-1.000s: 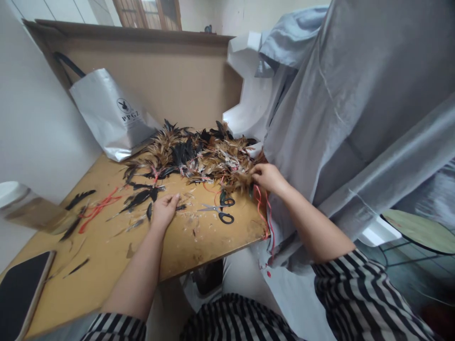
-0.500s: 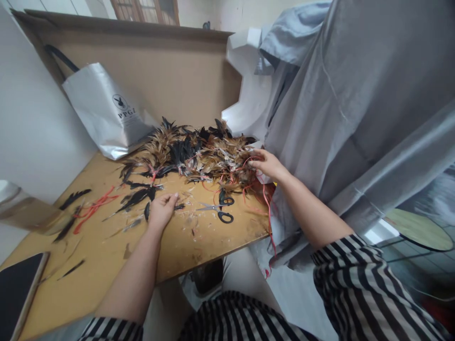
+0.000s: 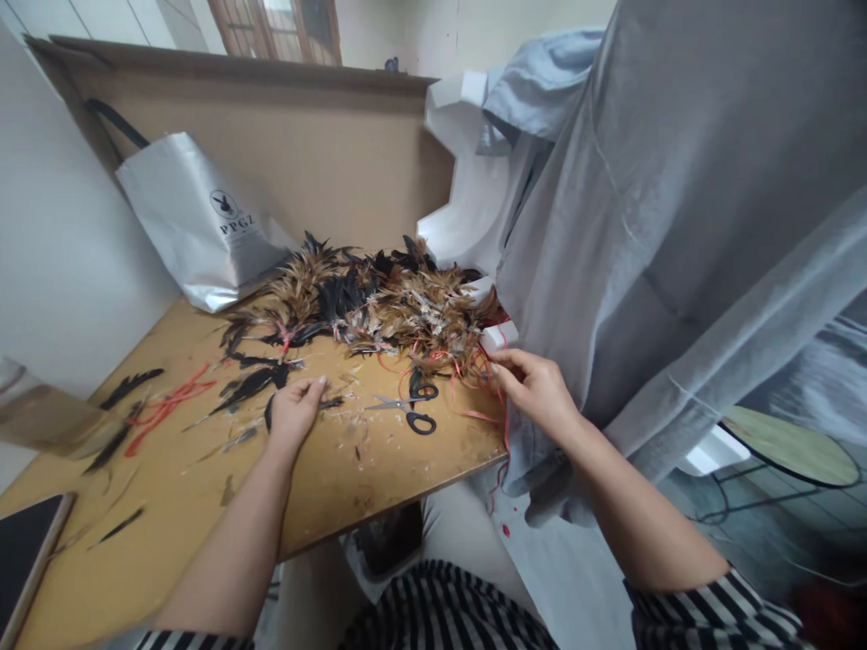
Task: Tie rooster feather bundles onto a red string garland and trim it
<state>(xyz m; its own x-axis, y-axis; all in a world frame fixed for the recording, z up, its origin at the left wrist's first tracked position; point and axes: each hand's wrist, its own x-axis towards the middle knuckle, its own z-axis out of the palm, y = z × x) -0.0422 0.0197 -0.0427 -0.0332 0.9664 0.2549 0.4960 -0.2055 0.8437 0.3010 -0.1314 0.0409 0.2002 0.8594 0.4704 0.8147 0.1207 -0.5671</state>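
A heap of brown and black feathers tied with red thread lies at the back of the wooden table. My right hand is at the table's right edge, fingers pinched on red thread that runs from the heap. My left hand rests on the table in front of the heap, fingers curled over a small dark feather. Black-handled scissors lie between my hands.
A silver paper bag leans against a cardboard backboard. Loose black feathers and a bundle of red thread lie at the left. A dark tablet sits at the near left corner. Grey cloth hangs at the right.
My right hand has drawn back from the feather heap toward me, pulling red thread out along the table's right edge. My left hand has stayed in place.
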